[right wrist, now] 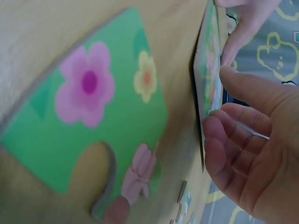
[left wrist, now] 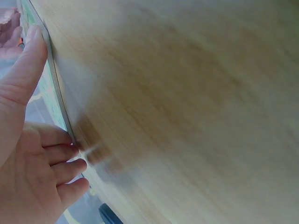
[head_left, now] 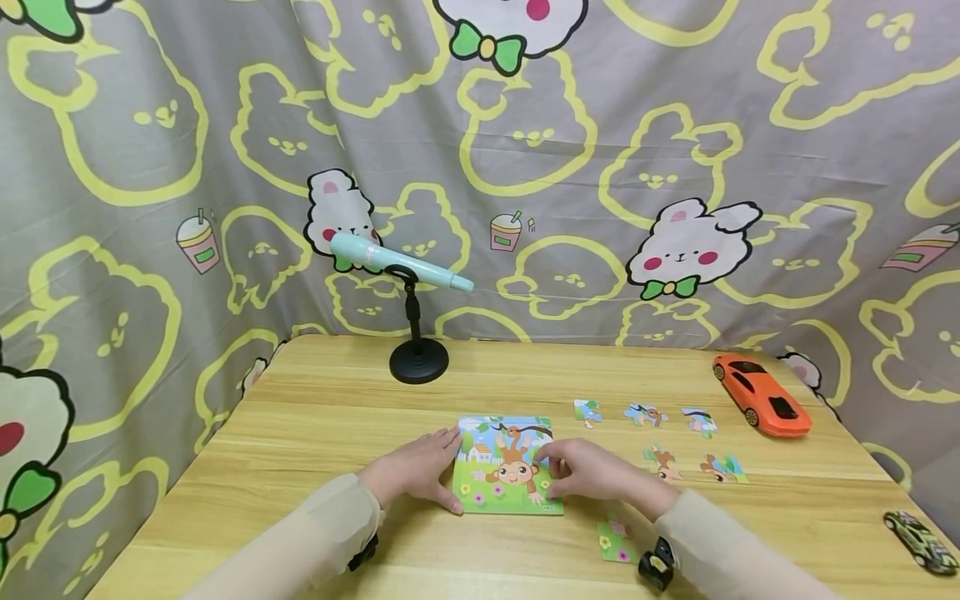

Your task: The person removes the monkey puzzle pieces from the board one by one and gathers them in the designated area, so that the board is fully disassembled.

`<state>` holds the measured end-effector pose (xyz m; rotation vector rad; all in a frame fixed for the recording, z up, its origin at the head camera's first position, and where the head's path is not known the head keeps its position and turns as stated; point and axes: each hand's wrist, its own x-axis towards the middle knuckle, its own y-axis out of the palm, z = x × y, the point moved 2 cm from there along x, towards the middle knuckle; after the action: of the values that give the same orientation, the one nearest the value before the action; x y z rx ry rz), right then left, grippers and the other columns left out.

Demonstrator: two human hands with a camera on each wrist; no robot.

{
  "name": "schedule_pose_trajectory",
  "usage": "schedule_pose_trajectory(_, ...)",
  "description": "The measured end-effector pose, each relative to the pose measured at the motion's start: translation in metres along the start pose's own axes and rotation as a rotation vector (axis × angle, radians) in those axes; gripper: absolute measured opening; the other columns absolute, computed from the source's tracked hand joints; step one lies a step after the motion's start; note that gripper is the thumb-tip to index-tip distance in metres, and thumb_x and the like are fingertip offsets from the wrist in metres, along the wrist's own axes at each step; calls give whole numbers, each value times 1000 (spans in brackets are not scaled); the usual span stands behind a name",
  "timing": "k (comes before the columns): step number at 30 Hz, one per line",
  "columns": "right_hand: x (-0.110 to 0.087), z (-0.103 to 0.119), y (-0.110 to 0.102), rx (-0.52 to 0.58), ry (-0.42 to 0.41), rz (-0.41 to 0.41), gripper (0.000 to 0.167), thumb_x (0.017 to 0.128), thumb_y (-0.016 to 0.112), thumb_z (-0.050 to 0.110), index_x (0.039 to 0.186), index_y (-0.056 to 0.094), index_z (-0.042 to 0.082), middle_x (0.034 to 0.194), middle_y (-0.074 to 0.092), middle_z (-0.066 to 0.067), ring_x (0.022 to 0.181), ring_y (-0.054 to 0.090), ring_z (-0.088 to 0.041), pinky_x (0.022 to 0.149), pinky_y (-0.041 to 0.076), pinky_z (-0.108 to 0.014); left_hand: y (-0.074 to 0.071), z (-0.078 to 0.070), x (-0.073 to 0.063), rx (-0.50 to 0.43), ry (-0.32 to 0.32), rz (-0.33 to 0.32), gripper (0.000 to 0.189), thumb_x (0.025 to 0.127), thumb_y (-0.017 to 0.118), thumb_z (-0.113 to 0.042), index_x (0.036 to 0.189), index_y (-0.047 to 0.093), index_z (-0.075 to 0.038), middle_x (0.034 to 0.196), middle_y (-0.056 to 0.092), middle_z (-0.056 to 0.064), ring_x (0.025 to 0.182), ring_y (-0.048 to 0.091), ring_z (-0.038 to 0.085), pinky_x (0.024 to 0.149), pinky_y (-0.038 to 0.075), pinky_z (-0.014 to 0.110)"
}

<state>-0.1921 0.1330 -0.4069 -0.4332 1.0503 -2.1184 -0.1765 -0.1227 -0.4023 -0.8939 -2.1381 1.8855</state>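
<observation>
A jigsaw puzzle board point(head_left: 487, 492) with a monkey picture lies on the table between both hands. My left hand point(head_left: 420, 467) rests along its left side, thumb at the near corner and fingers spread toward the far corner. In the left wrist view, thumb and fingertips of the left hand point(left wrist: 37, 154) touch the board's edge. My right hand point(head_left: 588, 471) is at the right side, its fingers bent loosely over the board. The right wrist view shows the right hand's point(right wrist: 252, 140) thumb and fingertips right at the board, with no loose piece visible between them.
A loose flower piece point(head_left: 617, 542) lies beside the right wrist. Several other pieces, including a corner piece point(head_left: 587, 412), lie right of the board. An orange toy car point(head_left: 761, 396) and a small patterned car point(head_left: 921, 542) are farther right. A microphone point(head_left: 401, 260) on a black stand point(head_left: 418, 360) stands behind.
</observation>
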Motion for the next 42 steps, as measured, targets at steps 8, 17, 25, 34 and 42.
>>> schedule_pose_trajectory(8, 2, 2, 6, -91, 0, 14, 44, 78, 74, 15, 117, 59, 1, 71, 48, 4, 61, 38, -5, 53, 34, -23, 1, 1, 1, 2, 1, 8, 104, 69, 70, -56, 141, 28, 6, 147, 22, 20, 134, 23, 33, 108, 20, 42)
schedule_pose_trajectory(17, 1, 2, 8, -173, 7, 4, 49, 76, 76, 20, 118, 61, 0, 75, 45, 6, 62, 38, -6, 52, 35, -22, 1, 0, 0, 0, -4, 12, 104, 69, 70, -56, 141, 28, 5, 147, 22, 19, 134, 22, 32, 108, 20, 41)
schedule_pose_trajectory(25, 2, 3, 8, -159, -3, -25, 43, 74, 77, 17, 111, 61, 3, 75, 47, 7, 64, 41, -7, 54, 37, -23, 0, 0, 0, -2, -2, 9, 103, 70, 71, -55, 141, 28, 5, 147, 22, 19, 134, 22, 33, 108, 20, 42)
schedule_pose_trajectory(34, -2, 3, 3, -90, -25, -69, 33, 77, 73, 8, 108, 60, 8, 85, 55, 3, 74, 52, -12, 63, 46, -27, 1, 0, 0, 11, 2, 11, 103, 70, 70, -56, 141, 28, 5, 147, 22, 20, 133, 23, 33, 108, 20, 42)
schedule_pose_trajectory(42, -3, -3, -1, 31, -45, -94, 22, 88, 60, 3, 106, 60, 15, 77, 53, 7, 62, 48, -9, 53, 43, -24, 1, 1, 0, 10, 4, 2, 104, 69, 70, -56, 141, 28, 6, 147, 23, 20, 134, 23, 33, 108, 20, 42)
